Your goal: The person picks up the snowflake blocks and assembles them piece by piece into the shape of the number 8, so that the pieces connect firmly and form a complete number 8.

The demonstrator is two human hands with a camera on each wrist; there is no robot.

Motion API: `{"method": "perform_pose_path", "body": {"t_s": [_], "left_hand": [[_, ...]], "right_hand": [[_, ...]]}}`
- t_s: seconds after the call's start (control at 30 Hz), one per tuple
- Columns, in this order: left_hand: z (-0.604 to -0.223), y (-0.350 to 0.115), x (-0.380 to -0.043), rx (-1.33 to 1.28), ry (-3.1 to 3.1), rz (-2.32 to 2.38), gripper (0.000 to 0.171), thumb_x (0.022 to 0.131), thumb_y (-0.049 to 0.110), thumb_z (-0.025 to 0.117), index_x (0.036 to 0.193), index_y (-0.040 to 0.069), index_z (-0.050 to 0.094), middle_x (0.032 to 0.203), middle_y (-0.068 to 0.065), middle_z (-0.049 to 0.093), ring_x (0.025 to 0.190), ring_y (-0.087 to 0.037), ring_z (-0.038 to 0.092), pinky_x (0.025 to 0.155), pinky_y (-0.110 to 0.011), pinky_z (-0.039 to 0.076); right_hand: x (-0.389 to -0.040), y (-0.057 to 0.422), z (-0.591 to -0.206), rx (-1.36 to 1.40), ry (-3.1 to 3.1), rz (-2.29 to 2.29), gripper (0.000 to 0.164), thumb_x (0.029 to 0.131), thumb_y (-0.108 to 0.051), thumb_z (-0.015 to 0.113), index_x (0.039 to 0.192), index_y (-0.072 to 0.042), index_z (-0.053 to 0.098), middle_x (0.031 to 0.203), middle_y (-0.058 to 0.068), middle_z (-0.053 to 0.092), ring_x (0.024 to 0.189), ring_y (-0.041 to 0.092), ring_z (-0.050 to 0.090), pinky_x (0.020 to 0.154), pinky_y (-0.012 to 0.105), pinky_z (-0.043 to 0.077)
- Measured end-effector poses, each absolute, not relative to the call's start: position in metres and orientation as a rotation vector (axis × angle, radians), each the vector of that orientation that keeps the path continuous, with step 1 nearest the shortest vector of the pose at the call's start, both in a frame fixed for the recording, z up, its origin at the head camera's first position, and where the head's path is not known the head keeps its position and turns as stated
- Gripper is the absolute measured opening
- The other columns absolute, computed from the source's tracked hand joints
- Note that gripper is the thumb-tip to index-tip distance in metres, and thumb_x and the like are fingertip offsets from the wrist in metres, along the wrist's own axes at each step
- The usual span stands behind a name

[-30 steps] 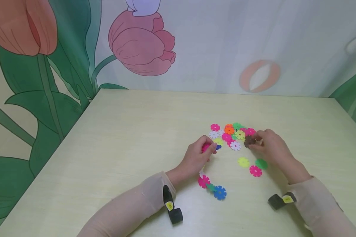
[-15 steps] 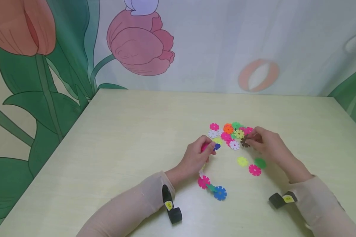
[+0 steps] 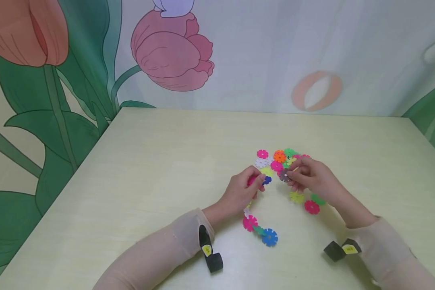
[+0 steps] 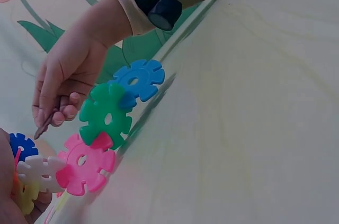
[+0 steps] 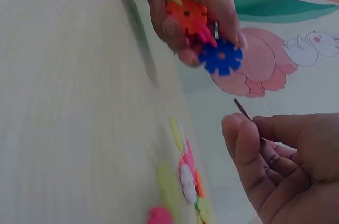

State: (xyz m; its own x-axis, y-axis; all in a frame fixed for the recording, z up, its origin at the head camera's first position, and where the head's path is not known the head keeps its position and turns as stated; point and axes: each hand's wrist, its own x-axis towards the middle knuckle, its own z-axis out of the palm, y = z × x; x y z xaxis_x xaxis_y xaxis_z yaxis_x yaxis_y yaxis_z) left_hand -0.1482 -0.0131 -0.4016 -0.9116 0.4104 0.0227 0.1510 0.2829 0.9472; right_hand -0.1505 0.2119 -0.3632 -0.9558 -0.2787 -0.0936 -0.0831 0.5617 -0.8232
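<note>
My left hand (image 3: 239,190) grips a chain of interlocked plastic flower discs. The chain's lower end, with pink, green and light blue discs (image 3: 270,238), trails toward the table. A dark blue disc (image 5: 221,57) sticks out past the left fingertips, joined to a pink one; an orange disc (image 5: 186,14) sits partly in the palm. My right hand (image 3: 319,179) pinches a brown flower disc (image 3: 284,175) between thumb and fingers. In the right wrist view the brown disc (image 5: 242,108) appears edge-on, apart from the dark blue one.
Several loose flower discs, among them an orange one (image 3: 279,156), lie in a pile behind the hands. Nearer, a yellow disc (image 3: 296,197), a pink disc (image 3: 312,207) and a green disc (image 3: 317,199) lie on the pale table (image 3: 174,161). A flower-printed backdrop (image 3: 246,56) stands behind.
The right hand has carried the brown disc left from the pile's right side, closer to the left hand. The left hand and its chain stay almost still.
</note>
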Motion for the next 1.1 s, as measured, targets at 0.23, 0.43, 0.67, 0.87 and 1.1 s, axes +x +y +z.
{"method": "perform_pose_path", "body": {"t_s": [0.23, 0.43, 0.67, 0.87, 1.1], "left_hand": [[-0.403, -0.012, -0.149, 0.543, 2.355, 1.650, 0.014, 0.099, 0.027, 0.053, 0.103, 0.013, 0.055, 0.085, -0.003, 0.066, 0.059, -0.011, 0.051, 0.057, -0.019, 0.041], [-0.403, -0.011, -0.150, 0.558, 2.380, 1.619, 0.013, 0.099, 0.025, 0.054, 0.103, 0.013, 0.054, 0.085, -0.004, 0.065, 0.059, -0.011, 0.050, 0.057, -0.018, 0.041], [-0.403, -0.009, -0.149, 0.545, 2.440, 1.561, 0.012, 0.099, 0.025, 0.052, 0.105, 0.014, 0.052, 0.083, -0.005, 0.064, 0.058, -0.012, 0.049, 0.056, -0.019, 0.039], [-0.402, -0.012, -0.148, 0.559, 2.405, 1.598, 0.023, 0.099, 0.025, 0.053, 0.120, 0.014, 0.052, 0.084, -0.006, 0.067, 0.059, -0.012, 0.055, 0.055, -0.019, 0.043], [-0.399, -0.013, -0.147, 0.655, 2.397, 1.599, 0.040, 0.092, 0.023, 0.064, 0.129, 0.016, 0.052, 0.098, -0.007, 0.069, 0.067, -0.012, 0.060, 0.059, -0.019, 0.048]], "right_hand": [[-0.144, 0.196, -0.363, -0.333, 2.489, -1.484, 0.023, 0.095, -0.007, 0.057, 0.111, 0.007, 0.048, 0.088, 0.022, 0.069, 0.067, 0.015, 0.068, 0.063, 0.026, 0.057], [-0.140, 0.189, -0.365, -0.321, 2.461, -1.529, 0.023, 0.095, -0.006, 0.058, 0.109, 0.008, 0.047, 0.086, 0.020, 0.069, 0.066, 0.014, 0.069, 0.063, 0.025, 0.057], [-0.140, 0.182, -0.373, -0.300, 2.372, -1.615, 0.021, 0.095, -0.006, 0.056, 0.105, 0.009, 0.046, 0.088, 0.020, 0.069, 0.068, 0.013, 0.068, 0.065, 0.025, 0.057], [-0.140, 0.181, -0.375, -0.317, 2.392, -1.604, 0.021, 0.096, -0.007, 0.056, 0.106, 0.009, 0.048, 0.085, 0.017, 0.068, 0.067, 0.013, 0.067, 0.064, 0.024, 0.057], [-0.141, 0.182, -0.376, -0.346, 2.414, -1.575, 0.027, 0.095, -0.010, 0.058, 0.112, 0.009, 0.051, 0.085, 0.021, 0.068, 0.065, 0.014, 0.067, 0.063, 0.024, 0.057]]}}
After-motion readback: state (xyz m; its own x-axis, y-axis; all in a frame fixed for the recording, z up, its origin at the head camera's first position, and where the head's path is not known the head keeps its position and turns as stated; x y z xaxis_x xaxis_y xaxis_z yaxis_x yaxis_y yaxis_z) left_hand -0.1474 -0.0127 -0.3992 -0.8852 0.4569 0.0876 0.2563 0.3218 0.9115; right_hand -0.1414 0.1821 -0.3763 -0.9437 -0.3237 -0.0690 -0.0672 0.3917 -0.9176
